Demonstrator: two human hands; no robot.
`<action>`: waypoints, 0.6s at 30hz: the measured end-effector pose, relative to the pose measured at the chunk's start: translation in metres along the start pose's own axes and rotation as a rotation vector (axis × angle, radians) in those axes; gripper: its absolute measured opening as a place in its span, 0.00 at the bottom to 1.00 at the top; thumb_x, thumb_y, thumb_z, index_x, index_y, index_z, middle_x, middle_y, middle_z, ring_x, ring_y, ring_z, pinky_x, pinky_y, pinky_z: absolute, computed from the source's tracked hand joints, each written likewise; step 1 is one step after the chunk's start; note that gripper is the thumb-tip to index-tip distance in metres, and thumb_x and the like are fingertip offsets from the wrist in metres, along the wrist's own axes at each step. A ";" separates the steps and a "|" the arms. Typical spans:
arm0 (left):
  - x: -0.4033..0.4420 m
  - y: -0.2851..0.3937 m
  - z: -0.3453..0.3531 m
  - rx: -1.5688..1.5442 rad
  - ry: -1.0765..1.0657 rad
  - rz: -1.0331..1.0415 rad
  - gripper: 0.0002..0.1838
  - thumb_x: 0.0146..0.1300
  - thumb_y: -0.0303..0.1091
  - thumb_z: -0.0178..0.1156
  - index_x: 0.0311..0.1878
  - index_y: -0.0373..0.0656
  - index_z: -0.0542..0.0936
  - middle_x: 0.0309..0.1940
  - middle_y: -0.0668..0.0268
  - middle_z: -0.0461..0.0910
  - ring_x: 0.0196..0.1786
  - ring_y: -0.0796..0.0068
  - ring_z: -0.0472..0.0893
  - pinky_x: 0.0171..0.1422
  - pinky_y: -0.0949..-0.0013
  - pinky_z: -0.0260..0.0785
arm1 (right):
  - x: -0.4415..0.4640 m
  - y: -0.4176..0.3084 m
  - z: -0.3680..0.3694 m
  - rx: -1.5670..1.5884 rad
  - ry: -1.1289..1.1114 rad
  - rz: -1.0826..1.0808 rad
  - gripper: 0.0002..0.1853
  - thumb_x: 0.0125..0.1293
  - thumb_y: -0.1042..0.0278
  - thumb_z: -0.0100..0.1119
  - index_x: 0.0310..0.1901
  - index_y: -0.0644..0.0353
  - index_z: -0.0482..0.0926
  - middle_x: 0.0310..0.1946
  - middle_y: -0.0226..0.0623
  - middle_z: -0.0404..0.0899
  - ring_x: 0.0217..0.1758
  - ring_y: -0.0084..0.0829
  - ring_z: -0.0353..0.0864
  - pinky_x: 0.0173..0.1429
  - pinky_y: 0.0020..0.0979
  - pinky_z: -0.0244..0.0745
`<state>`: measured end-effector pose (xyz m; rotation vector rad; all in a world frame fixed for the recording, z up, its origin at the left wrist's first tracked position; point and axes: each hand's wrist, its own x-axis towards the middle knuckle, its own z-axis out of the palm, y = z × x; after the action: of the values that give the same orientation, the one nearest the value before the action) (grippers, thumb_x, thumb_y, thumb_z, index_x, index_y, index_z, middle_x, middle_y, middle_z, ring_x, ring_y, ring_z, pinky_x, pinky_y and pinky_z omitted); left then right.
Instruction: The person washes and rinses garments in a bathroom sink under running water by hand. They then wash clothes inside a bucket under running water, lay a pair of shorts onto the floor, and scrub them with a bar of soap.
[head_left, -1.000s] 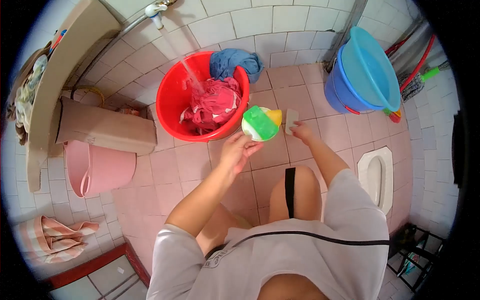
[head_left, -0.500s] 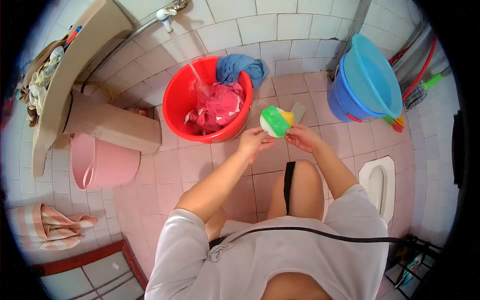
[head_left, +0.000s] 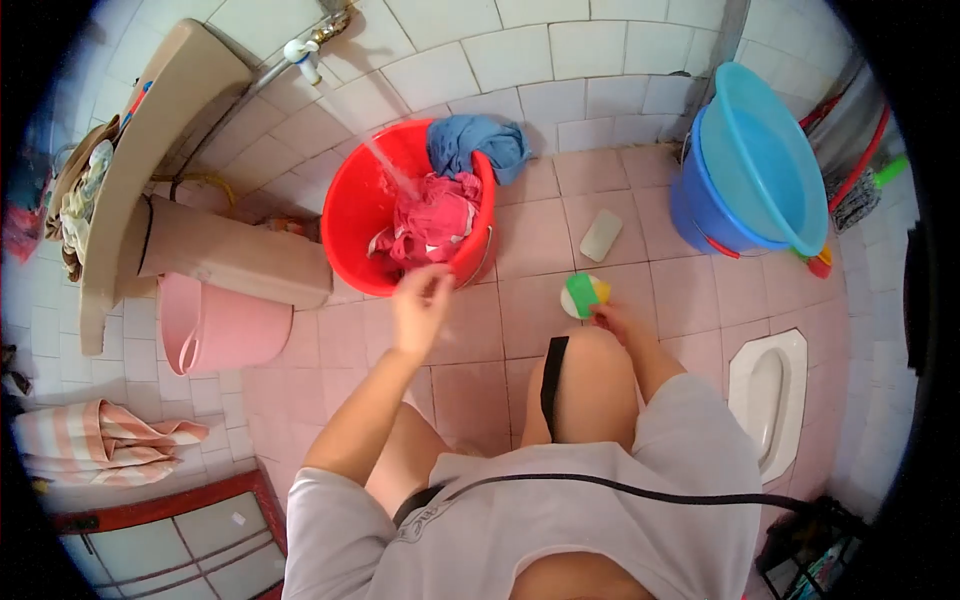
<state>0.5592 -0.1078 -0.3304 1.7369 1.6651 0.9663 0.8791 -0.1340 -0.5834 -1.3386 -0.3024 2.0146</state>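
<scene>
My left hand [head_left: 423, 305], slightly blurred, is raised by the front rim of the red bucket [head_left: 345, 205], fingers apart and holding nothing. Pink-red wet clothes [head_left: 430, 222] lie in that bucket under running water, and a blue cloth [head_left: 478, 145] hangs over its back rim. My right hand [head_left: 615, 325] is low beside my knee, its fingers on the edge of a white round dish with a green and yellow top [head_left: 582, 296]. A pale flat bar [head_left: 601, 235] lies on the floor tiles behind the dish.
The tap [head_left: 302, 55] runs at the back wall. A blue bucket [head_left: 705, 200] with a light-blue basin [head_left: 775, 150] stands at right, near a squat toilet [head_left: 768, 400]. At left are a sink pedestal [head_left: 235, 250], a pink bucket [head_left: 235, 325] and a striped towel [head_left: 100, 440].
My left hand has left the dish and moved left to the red bucket. The dish has come down and right with my right hand. The pale bar now lies fully in view.
</scene>
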 end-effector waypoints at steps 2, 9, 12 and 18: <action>0.012 -0.006 -0.028 0.411 0.123 0.222 0.14 0.57 0.30 0.58 0.44 0.34 0.74 0.38 0.61 0.77 0.42 0.65 0.76 0.48 0.66 0.67 | 0.014 0.025 -0.020 0.070 0.074 -0.010 0.08 0.56 0.73 0.57 0.37 0.63 0.72 0.24 0.32 0.73 0.24 0.23 0.74 0.31 0.21 0.73; 0.009 -0.086 -0.012 0.584 0.021 0.168 0.34 0.58 0.50 0.53 0.62 0.37 0.59 0.59 0.52 0.60 0.62 0.55 0.58 0.67 0.50 0.43 | 0.074 0.043 -0.065 0.396 0.183 -0.272 0.11 0.57 0.70 0.58 0.39 0.64 0.71 0.28 0.34 0.73 0.31 0.27 0.74 0.36 0.26 0.74; 0.010 -0.079 -0.009 0.541 -0.034 0.067 0.36 0.59 0.52 0.51 0.63 0.37 0.57 0.60 0.51 0.60 0.65 0.55 0.55 0.68 0.46 0.34 | 0.045 -0.001 -0.048 0.122 0.449 -0.148 0.12 0.57 0.67 0.59 0.40 0.62 0.71 0.29 0.32 0.73 0.30 0.26 0.73 0.38 0.27 0.74; 0.004 0.030 -0.070 -0.508 -0.108 -0.065 0.28 0.55 0.31 0.61 0.60 0.38 0.65 0.53 0.58 0.70 0.55 0.68 0.71 0.63 0.64 0.60 | -0.003 -0.062 -0.013 0.092 0.297 -0.223 0.17 0.58 0.58 0.57 0.43 0.61 0.71 0.29 0.32 0.73 0.29 0.24 0.72 0.40 0.27 0.72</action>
<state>0.5209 -0.1129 -0.2644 1.3593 1.2586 1.1253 0.9168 -0.0921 -0.5538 -1.4533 -0.2088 1.6033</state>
